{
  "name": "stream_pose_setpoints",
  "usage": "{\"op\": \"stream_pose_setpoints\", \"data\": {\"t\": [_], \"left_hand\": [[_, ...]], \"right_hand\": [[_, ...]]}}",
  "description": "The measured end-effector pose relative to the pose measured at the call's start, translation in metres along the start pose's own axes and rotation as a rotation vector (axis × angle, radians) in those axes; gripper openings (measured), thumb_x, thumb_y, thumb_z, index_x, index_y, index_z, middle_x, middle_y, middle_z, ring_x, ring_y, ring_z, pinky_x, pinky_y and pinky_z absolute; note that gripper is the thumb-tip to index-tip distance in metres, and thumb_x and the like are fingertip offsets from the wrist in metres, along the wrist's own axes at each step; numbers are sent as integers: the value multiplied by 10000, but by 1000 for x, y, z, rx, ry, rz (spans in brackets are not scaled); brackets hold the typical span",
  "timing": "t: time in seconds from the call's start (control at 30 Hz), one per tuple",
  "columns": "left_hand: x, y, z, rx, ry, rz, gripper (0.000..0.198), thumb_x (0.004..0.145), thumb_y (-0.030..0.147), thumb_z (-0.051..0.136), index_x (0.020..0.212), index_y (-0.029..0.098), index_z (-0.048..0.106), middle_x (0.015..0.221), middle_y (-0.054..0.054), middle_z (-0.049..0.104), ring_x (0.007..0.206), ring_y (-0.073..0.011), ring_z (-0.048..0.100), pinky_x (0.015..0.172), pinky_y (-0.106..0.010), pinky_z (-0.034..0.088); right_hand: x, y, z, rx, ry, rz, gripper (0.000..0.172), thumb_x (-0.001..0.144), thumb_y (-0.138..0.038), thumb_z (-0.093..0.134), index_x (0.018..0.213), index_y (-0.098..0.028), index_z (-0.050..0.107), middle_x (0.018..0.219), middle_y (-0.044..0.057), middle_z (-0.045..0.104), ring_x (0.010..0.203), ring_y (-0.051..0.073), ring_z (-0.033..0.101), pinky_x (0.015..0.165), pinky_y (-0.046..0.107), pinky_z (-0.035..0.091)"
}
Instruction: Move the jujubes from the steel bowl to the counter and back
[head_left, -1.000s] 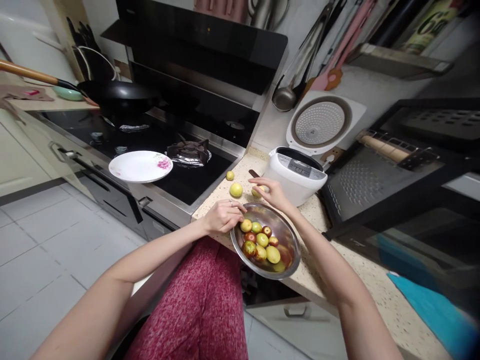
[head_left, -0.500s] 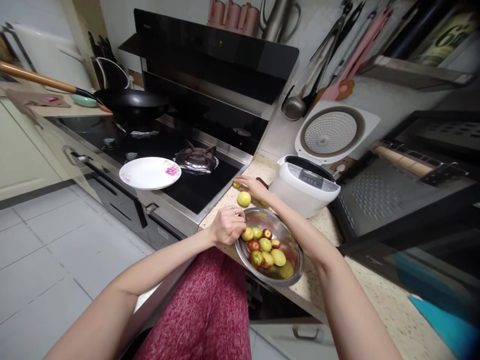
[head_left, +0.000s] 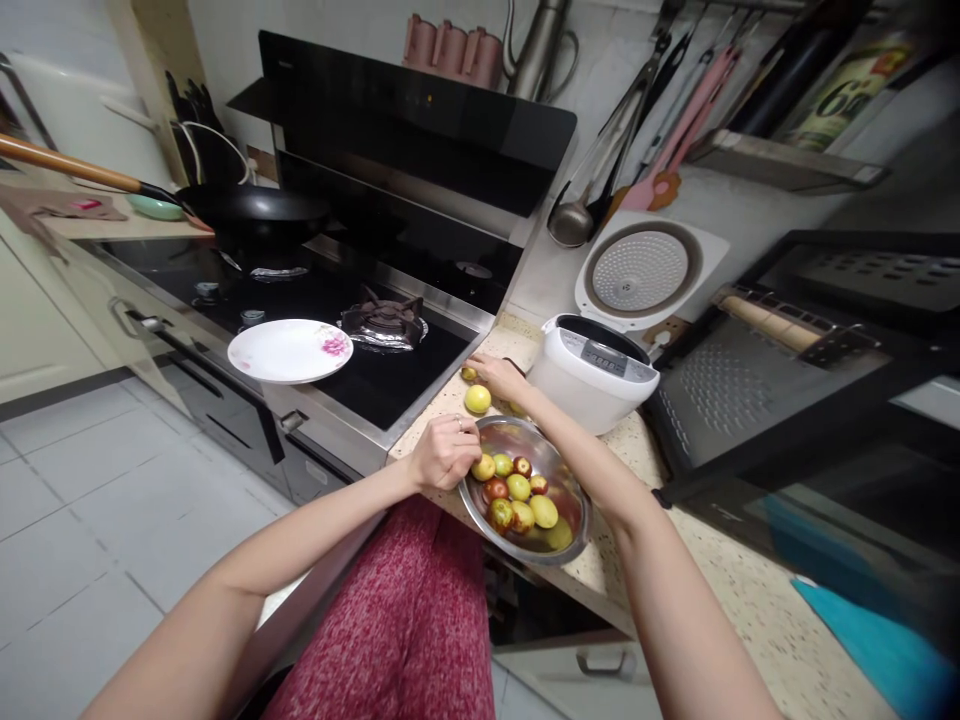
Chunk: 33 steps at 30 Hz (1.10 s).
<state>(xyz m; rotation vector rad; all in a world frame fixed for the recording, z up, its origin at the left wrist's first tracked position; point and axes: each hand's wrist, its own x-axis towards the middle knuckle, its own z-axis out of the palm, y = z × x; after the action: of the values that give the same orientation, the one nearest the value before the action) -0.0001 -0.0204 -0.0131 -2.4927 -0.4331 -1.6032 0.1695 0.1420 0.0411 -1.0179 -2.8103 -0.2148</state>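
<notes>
A steel bowl [head_left: 570,525] sits at the counter's front edge, holding several green and red-brown jujube fruits [head_left: 517,488]. My left hand [head_left: 442,452] grips the bowl's left rim with curled fingers. My right hand [head_left: 501,376] reaches past the bowl, fingers down on the counter beside a small fruit [head_left: 469,374]. A larger yellow-green fruit [head_left: 478,399] lies just in front of that hand. Whether the right fingers hold anything is hidden.
A white rice cooker [head_left: 592,372] with its lid up stands right of my right hand. A gas hob [head_left: 360,340] with a flowered white plate [head_left: 289,350] and a black wok [head_left: 255,210] lies to the left. A dark rack [head_left: 750,370] stands at right.
My right hand moved from above the bowl's far rim leftwards to the small fruit on the counter. My left hand stayed on the bowl's rim.
</notes>
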Motion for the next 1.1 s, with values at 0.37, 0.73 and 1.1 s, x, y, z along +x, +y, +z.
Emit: {"op": "stream_pose_setpoints", "data": {"t": [0.37,0.73,1.1], "left_hand": [[-3,-1,0,42,45,43,551,1072,294,275,777,188,728,752,-53,770,800,-175,750,712,-289,569],[-5,-1,-5,27,27,50,551,1083,287,272,869,177,767,849,-47,820,810,-155,796,843,-291,653],[-3,-1,-12,-33,-46,3,638,1102,321,202,882,172,782,839,-56,812,835,-148,790,910,-308,655]], "right_hand": [[-51,-1,-33,-17,214,8,414,964,-87,519,1354,-197,605,1367,167,622,1226,281,638,970,427,577],[-172,-73,-52,473,393,-66,324,994,-251,617,1318,-237,617,1287,123,677,1214,273,660,1041,453,562],[-183,-80,-54,618,189,-30,346,895,-249,694,1238,-231,657,1173,75,740,965,228,706,885,383,581]]}}
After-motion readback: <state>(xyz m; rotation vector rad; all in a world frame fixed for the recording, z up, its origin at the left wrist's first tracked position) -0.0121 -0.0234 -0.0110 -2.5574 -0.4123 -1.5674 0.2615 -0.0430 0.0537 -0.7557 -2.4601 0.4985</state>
